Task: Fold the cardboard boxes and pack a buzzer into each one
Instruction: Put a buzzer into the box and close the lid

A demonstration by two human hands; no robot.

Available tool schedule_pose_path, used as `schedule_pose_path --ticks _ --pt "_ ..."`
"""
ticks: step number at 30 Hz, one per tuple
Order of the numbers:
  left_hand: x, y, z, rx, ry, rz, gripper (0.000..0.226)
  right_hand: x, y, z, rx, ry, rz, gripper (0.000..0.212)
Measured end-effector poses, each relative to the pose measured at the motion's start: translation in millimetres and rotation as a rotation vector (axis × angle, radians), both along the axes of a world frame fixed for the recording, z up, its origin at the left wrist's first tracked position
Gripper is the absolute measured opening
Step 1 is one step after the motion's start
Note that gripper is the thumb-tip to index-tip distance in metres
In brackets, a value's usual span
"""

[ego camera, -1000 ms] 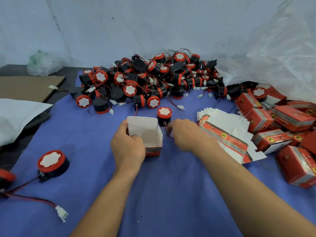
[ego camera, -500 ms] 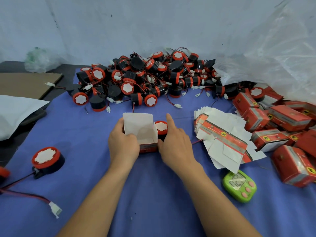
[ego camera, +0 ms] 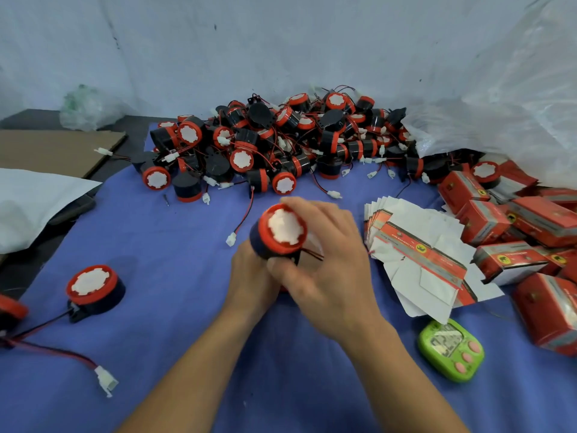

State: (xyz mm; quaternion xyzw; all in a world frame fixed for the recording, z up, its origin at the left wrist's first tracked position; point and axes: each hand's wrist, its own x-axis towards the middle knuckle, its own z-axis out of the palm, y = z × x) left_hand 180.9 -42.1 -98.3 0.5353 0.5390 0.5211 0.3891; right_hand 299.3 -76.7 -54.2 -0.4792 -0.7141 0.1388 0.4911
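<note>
Head view: right hand (ego camera: 327, 267), fingers curled round one buzzer (ego camera: 282, 229), white face up (motion-blurred). Directly beneath that grip, left hand (ego camera: 249, 276), its hold impossible to tell. Flat boxes (ego camera: 418, 253) lie to the right of the grip, with the buzzer pile (ego camera: 281, 145) beyond.

Left forearm (ego camera: 187, 370): bare, rising from the lower edge toward centre.
Left hand (ego camera: 249, 276): back turned up, low over the bench; fingers hidden, grip cannot be told.
Right forearm (ego camera: 390, 367): bare, angled in from lower right.
Right hand (ego camera: 331, 264): motion-blurred, overlapping the left; fingers (ego camera: 312, 207) curled over a buzzer (ego camera: 282, 229), thumb beneath it.
</note>
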Motion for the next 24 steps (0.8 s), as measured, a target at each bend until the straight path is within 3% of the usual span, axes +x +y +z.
schedule_pose_path --ticks 2,4,8,12,15,19,24 --pt "-1.6 -1.3 -0.8 -0.052 -0.082 -0.034 0.021 -1.7 0.8 -2.0 -0.039 -0.153 0.031 0.068" --pt "-5.3 2.1 2.5 -0.088 -0.019 -0.084 0.020 2.1 3.6 -4.4 -0.078 -0.226 -0.001 0.067" --pt "-13.6 9.2 6.2 -0.122 0.048 -0.242 0.050 13.9 9.3 -8.9 -0.059 -0.359 -0.157 0.067" --pt "-20.9 9.5 6.8 -0.173 -0.015 -0.348 0.061 14.4 11.0 -13.6 -0.065 -0.453 -0.232 0.051" --pt "-26.8 9.3 6.2 -0.182 -0.098 -0.408 0.065 16.2 12.8 -14.8 -0.043 -0.489 -0.225 0.051" --pt "-34.3 11.8 6.9 -0.206 -0.360 -0.552 0.061 20.1 13.6 -16.6 -0.056 -0.485 -0.189 0.049" --pt "-32.3 14.2 4.9 -0.187 -0.371 -0.538 0.062 22.4 14.3 -19.8 -0.086 -0.472 -0.143 0.033"
